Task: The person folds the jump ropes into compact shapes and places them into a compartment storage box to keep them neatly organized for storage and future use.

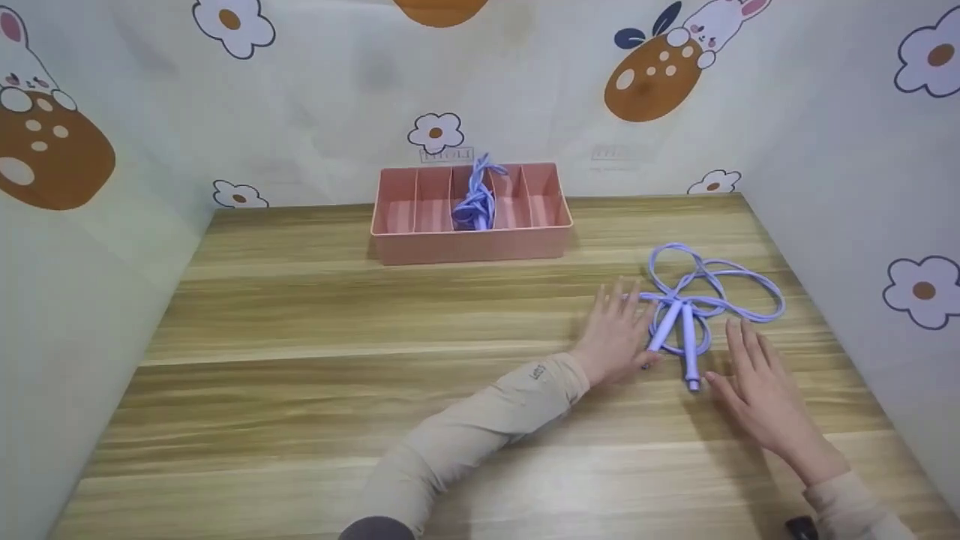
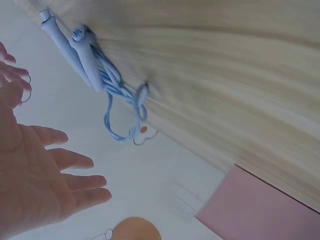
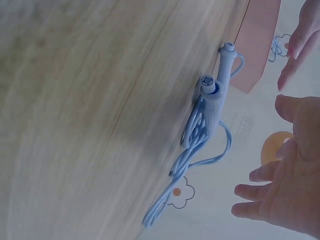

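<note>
Left hand (image 1: 613, 337) and right hand (image 1: 769, 397), fingers (image 1: 742, 349) extended and wide, holding nothing, flank 1 lavender skipping rope (image 1: 689, 337) on the right of the worktop (image 1: 300, 405); its 2 handles (image 1: 664, 331) point toward the person, cord (image 1: 671, 298) looped beyond, apparently leaving the handles within easiest reach. Farther off, near the patterned wall (image 1: 337, 112), 1 pink tray (image 1: 472, 246) of 5 compartments carries a 2nd lavender rope (image 1: 477, 202), bundled, in the middle, where dividers (image 1: 528, 199) seem to keep it upright.
</note>
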